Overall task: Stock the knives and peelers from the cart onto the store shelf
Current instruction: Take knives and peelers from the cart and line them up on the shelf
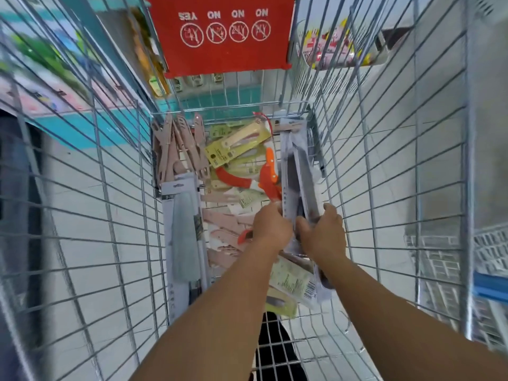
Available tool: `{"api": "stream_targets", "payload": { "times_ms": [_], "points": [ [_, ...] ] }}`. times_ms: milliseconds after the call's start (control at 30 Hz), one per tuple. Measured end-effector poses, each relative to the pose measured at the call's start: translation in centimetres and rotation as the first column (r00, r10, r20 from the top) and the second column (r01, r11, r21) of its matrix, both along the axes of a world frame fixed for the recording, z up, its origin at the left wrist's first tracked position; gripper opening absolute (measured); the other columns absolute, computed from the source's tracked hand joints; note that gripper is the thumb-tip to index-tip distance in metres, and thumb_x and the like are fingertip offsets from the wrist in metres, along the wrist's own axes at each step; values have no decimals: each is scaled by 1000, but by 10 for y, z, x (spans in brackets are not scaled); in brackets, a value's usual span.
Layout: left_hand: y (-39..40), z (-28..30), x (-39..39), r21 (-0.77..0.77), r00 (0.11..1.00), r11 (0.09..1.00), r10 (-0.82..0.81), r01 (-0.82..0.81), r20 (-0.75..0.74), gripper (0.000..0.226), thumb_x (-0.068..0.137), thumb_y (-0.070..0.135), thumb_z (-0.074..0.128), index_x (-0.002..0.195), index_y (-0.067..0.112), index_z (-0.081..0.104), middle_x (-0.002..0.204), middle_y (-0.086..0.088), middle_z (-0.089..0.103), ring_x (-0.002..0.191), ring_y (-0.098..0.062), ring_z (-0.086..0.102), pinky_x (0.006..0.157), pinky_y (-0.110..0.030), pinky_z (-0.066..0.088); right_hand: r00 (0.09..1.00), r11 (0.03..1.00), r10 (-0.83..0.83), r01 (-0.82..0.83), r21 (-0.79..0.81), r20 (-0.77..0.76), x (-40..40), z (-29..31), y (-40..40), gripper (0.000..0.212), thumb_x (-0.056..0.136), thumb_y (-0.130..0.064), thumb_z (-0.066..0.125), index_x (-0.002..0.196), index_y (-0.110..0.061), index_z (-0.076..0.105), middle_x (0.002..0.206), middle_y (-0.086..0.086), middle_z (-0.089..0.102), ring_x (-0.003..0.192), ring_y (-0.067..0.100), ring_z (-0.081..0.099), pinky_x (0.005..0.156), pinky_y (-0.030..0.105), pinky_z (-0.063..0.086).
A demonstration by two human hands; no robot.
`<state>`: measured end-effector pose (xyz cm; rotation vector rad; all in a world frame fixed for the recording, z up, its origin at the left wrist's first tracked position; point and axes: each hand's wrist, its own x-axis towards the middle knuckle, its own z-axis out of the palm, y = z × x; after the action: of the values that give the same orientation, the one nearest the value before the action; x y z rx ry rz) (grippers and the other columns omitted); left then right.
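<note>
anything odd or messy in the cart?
Stock lies jumbled in the wire cart: yellow-carded knives and orange-handled tools are heaped at crossed angles. Both hands, left and right, grip grey-carded knives. No visible damage.
</note>
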<state>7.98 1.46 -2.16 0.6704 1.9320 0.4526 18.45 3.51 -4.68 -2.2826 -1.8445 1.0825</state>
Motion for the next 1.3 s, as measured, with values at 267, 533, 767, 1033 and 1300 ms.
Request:
{"api": "stream_targets", "payload": {
  "times_ms": [267, 533, 767, 1033, 1300],
  "points": [
    [-41, 20, -11, -1, 1000, 1000, 29, -29, 11, 15, 92, 8, 52, 101, 12, 63, 91, -4, 64, 88, -25, 60, 75, -30, 47, 977, 990, -38, 65, 125, -212, -12, 35, -10, 65, 80, -42, 68, 130, -10, 40, 113, 7, 52, 92, 21, 57, 77, 35, 48],
    [-119, 54, -33, 28, 992, 992, 120, -119, -33, 16, 95, 4, 44, 93, 18, 52, 83, -1, 53, 74, -17, 50, 65, -22, 38, 942, 993, 57, -20, 114, -331, -52, 64, -47, 53, 83, -35, 69, 121, -11, 41, 106, 6, 45, 94, 23, 49, 68, 27, 37],
    [-175, 70, -60, -147, 939, 935, 293, -321, -182, 28, 94, 0, 39, 114, 15, 52, 100, -2, 58, 84, -22, 54, 71, -28, 44, 932, 976, 147, -191, -105, -331, -104, 52, -98, 62, 80, -47, 67, 122, -9, 41, 110, 9, 51, 105, 28, 52, 87, 38, 45],
    [-187, 62, -66, -327, 930, 876, 295, -355, -219, 33, 96, 3, 41, 128, 5, 38, 119, -14, 56, 95, -26, 54, 70, -29, 40, 929, 853, 294, -360, -378, -224, -122, 24, -124, 115, 66, -80, 55, 150, -17, 9, 155, 14, 17, 139, 40, 23, 110, 57, 30],
    [-172, 58, -75, -339, 966, 940, -50, -40, -253, 59, 92, 5, 53, 143, 11, 24, 138, -16, 38, 120, -33, 48, 85, -35, 44, 915, 852, 278, -375, -364, -292, -118, 8, -123, 58, 85, -44, 63, 128, -15, 36, 124, 12, 50, 109, 29, 51, 94, 44, 45]
  ]
}}
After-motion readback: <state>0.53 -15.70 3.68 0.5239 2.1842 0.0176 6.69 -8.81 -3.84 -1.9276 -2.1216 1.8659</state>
